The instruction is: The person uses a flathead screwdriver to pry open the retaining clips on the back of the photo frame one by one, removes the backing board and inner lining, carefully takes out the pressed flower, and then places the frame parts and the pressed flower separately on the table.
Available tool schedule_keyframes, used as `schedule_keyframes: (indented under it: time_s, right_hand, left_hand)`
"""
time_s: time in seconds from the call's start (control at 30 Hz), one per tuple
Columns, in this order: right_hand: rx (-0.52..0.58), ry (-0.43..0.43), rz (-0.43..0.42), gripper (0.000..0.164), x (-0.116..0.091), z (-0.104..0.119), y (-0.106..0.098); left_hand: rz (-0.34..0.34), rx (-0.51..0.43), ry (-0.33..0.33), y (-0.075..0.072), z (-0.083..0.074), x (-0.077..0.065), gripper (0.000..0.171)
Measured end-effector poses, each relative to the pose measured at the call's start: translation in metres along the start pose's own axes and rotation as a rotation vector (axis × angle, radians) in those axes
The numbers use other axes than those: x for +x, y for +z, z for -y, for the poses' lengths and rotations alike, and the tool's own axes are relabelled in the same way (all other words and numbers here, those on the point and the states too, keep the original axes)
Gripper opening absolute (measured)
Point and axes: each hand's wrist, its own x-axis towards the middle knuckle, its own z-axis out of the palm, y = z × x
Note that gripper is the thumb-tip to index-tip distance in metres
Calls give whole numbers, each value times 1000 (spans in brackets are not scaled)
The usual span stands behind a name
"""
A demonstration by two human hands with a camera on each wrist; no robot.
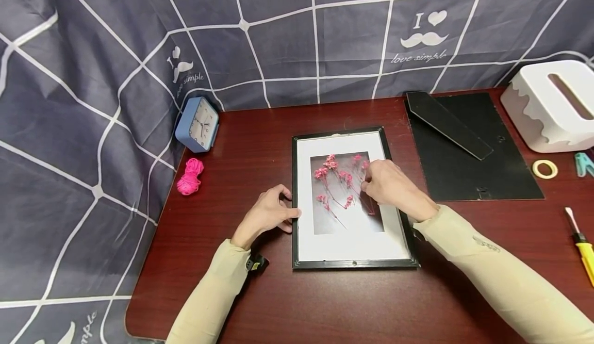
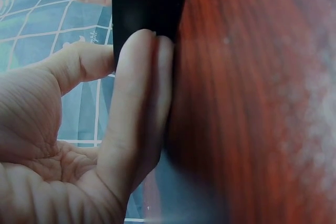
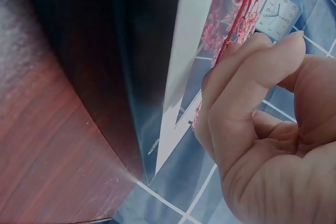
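A black picture frame [image 1: 355, 264] with a white mat lies on the table, several pink dried flowers [image 1: 330, 162] spread in its window. My left hand [image 1: 270, 211] holds the frame's left edge, thumb on the top face and fingers along the outer side; the left wrist view shows those fingers [image 2: 137, 85] close against the black edge. Over the right part of the window, my right hand [image 1: 387, 183] has curled fingers at a dried flower's stem. In the right wrist view the red stem [image 3: 233, 30] runs behind the fingers [image 3: 236, 98], which hide the grip itself.
The black backing board [image 1: 452, 171] with its stand lies at right, near a white tissue box [image 1: 533, 112], a tape roll [image 1: 544, 169], a teal clip [image 1: 583, 164] and a yellow-handled screwdriver [image 1: 586, 254]. A blue clock [image 1: 197, 125] and pink yarn [image 1: 190, 177] sit at left.
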Motion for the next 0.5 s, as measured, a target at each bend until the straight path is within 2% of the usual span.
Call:
schedule_keyframes:
  time_s: [0.07, 0.1, 0.5]
  right_hand:
    - [3, 15, 9, 49, -2, -1, 0]
    - [-16, 53, 20, 48, -8, 11, -7]
    - [-3, 80, 32, 43, -28, 12, -10]
  left_hand:
    - [1, -1, 0, 0, 0, 0, 43]
    - [2, 0, 1, 0, 0, -1, 43]
    - [4, -3, -3, 0, -1, -1, 44]
